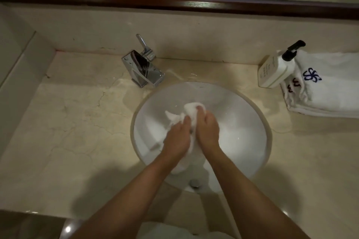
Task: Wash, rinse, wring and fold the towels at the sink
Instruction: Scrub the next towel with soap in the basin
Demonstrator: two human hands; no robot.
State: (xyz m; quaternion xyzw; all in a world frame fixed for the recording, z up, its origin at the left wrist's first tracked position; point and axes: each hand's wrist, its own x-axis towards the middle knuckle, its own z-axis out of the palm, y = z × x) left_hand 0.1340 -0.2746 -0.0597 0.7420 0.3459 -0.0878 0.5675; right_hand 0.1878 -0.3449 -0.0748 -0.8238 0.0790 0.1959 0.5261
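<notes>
Over the sink (242,114), both hands (177,137) (207,129) curl fingers round a towel (191,109), probably scrubbing or wringing; folding remains.

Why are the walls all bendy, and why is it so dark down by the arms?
Head view: the wide lens curves the mirror frame; dim light leaves shadows on the counter beside the arms; the tap glints, and both hands' mirror reflection is blurred.

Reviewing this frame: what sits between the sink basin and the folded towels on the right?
In the head view, a white pump bottle leans against the folded towels; otherwise only bare counter separates them from the sink basin.
</notes>
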